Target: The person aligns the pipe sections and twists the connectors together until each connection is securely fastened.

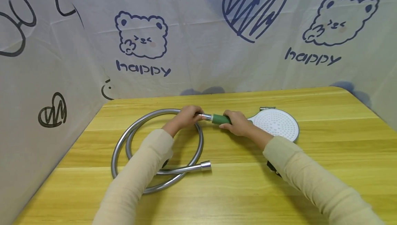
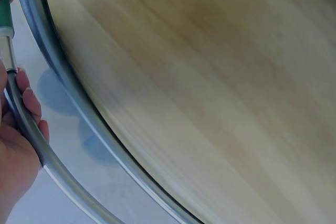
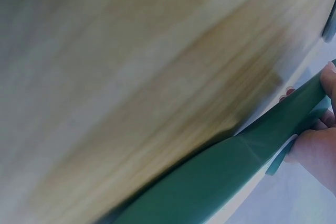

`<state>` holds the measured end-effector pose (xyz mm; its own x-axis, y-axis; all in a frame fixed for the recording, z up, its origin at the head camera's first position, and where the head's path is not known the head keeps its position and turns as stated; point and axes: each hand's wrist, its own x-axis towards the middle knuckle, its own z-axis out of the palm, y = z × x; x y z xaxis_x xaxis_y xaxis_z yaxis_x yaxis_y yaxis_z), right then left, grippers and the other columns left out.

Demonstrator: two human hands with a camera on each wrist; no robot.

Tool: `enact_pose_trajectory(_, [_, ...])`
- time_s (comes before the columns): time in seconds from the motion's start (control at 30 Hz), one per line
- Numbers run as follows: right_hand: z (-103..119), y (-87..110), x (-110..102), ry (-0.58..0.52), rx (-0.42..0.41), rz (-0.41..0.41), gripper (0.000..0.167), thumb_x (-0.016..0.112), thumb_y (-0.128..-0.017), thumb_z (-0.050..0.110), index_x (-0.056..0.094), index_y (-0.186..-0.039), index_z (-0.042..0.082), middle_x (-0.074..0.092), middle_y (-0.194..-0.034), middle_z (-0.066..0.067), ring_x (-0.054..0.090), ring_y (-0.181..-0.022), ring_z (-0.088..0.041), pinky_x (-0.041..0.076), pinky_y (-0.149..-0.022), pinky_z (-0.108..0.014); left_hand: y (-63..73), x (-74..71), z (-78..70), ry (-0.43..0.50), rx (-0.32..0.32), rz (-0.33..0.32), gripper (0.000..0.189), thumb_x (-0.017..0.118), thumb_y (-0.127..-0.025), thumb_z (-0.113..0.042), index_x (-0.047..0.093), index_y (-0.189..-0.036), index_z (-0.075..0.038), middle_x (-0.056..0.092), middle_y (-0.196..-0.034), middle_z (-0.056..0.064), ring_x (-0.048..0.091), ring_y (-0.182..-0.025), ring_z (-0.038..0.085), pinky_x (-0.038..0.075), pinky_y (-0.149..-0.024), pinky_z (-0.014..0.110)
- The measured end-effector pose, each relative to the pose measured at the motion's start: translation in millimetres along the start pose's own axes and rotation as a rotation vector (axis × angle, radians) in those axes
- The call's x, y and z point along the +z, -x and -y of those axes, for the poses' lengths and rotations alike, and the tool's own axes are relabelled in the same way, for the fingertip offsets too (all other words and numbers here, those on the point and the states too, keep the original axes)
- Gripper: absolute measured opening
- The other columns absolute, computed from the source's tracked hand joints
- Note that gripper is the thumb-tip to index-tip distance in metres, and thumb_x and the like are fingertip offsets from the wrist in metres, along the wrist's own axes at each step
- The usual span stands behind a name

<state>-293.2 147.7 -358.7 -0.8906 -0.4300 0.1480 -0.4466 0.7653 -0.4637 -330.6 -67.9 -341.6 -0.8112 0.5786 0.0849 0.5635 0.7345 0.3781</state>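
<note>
A silver shower hose (image 1: 115, 152) lies coiled on the wooden table. Its free end carries a chrome nut (image 1: 205, 165) and points right. My left hand (image 1: 187, 115) grips the hose near its other end, fingers curled round it in the left wrist view. There a chrome connector (image 2: 7, 53) meets the green handle. My right hand (image 1: 238, 123) holds that green handle of the shower head (image 1: 276, 124), whose round white spray face is turned up. In the right wrist view the shower head's green back (image 3: 194, 182) runs up to the thumb and fingers.
A small metal piece (image 1: 267, 108) sits at the far edge of the shower head. The wooden table (image 1: 235, 197) ends in front of white cloth walls (image 1: 198, 45) with drawn bears and hearts, behind and at the left.
</note>
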Motion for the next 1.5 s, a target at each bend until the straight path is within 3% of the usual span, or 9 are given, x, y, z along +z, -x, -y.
enact_pose_trajectory(0.5, [0.1,-0.1,-0.3,0.003,0.001,-0.005,0.033,0.063,-0.089,0.022,0.054,-0.108,-0.004,0.061,-0.091,-0.016,0.05,-0.071,-0.02,0.038,-0.062,-0.028,-0.1,-1.3,-2.7,-0.018,-0.004,-0.005,0.027,0.06,-0.091,-0.024,0.064,-0.104,0.0,0.068,-0.098,0.012,0.061,-0.084,0.021,0.05,-0.076,0.033])
enact_pose_trajectory(0.77, [-0.2,-1.0,0.0,0.008,0.002,0.001,0.034,0.062,-0.089,0.023,0.054,-0.109,-0.004,0.061,-0.092,-0.016,0.05,-0.072,-0.021,0.039,-0.062,-0.028,0.0,-2.0,-3.1,-0.107,0.046,0.014,0.027,0.057,-0.093,-0.024,0.067,-0.105,-0.003,0.069,-0.095,0.01,0.059,-0.077,0.019,0.047,-0.074,0.033])
enact_pose_trajectory(1.2, [0.0,-0.5,-0.2,-0.001,0.008,0.002,0.034,0.063,-0.089,0.023,0.054,-0.109,-0.004,0.062,-0.094,-0.017,0.051,-0.073,-0.021,0.04,-0.063,-0.029,1.9,-1.5,-3.5,-0.051,0.029,0.002,0.026,0.062,-0.089,-0.023,0.06,-0.107,-0.005,0.067,-0.101,0.011,0.063,-0.092,0.024,0.049,-0.083,0.037])
enact_pose_trajectory(1.5, [-0.7,-0.1,-0.2,0.001,0.003,0.008,0.035,0.062,-0.09,0.023,0.054,-0.111,-0.004,0.062,-0.095,-0.018,0.052,-0.073,-0.021,0.04,-0.063,-0.029,1.3,-3.4,-4.6,-0.034,0.01,0.056,0.028,0.058,-0.092,-0.023,0.065,-0.108,-0.002,0.068,-0.099,0.011,0.061,-0.083,0.019,0.049,-0.076,0.032])
